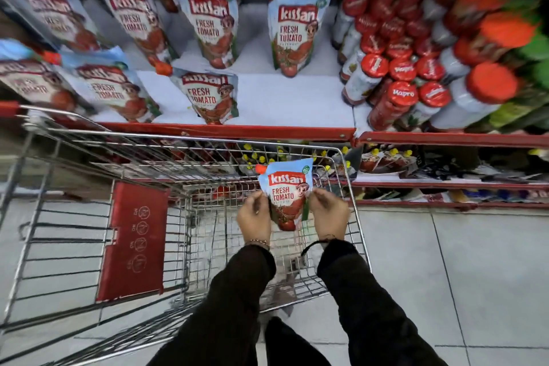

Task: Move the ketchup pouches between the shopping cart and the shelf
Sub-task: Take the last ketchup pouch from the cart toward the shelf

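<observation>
While the wire shopping cart (118, 157) stands on grey floor tiles (445, 261) against the red-edged shelf (267, 98), left hand (254, 217) and right hand (328, 214) each grip a side of one ketchup pouch (286, 190) above the basket, upright, orange cap at far left, labelled "Kissan Fresh Tomato". Red-capped bottles (401, 89) fill the shelf's right.

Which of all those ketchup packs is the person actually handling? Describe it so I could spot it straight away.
Find the silver wire shopping cart below the red-edged white shelf. Over the cart's far right corner, the left hand and right hand pinch the sides of one light-blue ketchup pouch with an orange cap. Its look-alikes stand on the shelf; it alone is held.
</observation>
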Demonstrator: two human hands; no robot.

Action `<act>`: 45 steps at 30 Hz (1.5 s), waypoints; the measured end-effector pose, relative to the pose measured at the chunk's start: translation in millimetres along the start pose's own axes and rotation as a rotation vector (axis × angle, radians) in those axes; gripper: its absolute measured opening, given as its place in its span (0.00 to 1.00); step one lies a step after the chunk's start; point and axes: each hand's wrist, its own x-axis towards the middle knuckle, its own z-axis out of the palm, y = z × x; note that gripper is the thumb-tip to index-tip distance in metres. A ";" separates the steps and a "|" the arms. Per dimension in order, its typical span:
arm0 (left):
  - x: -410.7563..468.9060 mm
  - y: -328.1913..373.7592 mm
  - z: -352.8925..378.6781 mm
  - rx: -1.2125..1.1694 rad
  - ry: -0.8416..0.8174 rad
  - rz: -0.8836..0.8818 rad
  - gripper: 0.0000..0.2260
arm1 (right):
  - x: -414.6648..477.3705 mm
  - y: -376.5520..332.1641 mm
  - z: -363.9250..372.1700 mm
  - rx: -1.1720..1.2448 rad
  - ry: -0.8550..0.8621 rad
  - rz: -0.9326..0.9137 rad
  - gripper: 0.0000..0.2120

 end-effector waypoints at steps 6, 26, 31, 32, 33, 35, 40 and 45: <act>-14.7 42.4 -22.6 -0.062 -0.018 0.163 0.09 | -15.3 -47.4 -20.8 0.202 -0.050 -0.073 0.07; 44.5 194.4 32.4 -0.161 0.006 0.530 0.06 | 75.8 -171.8 -14.5 0.221 -0.014 -0.373 0.05; 66.1 191.4 42.8 -0.114 0.009 0.533 0.06 | 99.3 -167.7 -2.2 0.193 -0.048 -0.382 0.03; 68.3 189.2 43.6 -0.093 0.013 0.529 0.06 | 102.6 -164.4 -0.7 0.184 -0.069 -0.385 0.02; 70.6 186.5 44.4 -0.080 0.017 0.524 0.06 | 105.0 -160.8 0.6 0.173 -0.093 -0.384 0.01; 73.4 182.0 45.5 -0.060 0.020 0.514 0.06 | 107.1 -154.7 1.7 0.159 -0.124 -0.373 0.02; 74.2 180.2 45.5 -0.054 0.016 0.496 0.06 | 104.8 -152.0 2.7 0.162 -0.116 -0.346 0.09; 70.3 179.2 45.1 -0.059 0.017 0.483 0.06 | 101.6 -150.5 2.9 0.172 -0.098 -0.334 0.03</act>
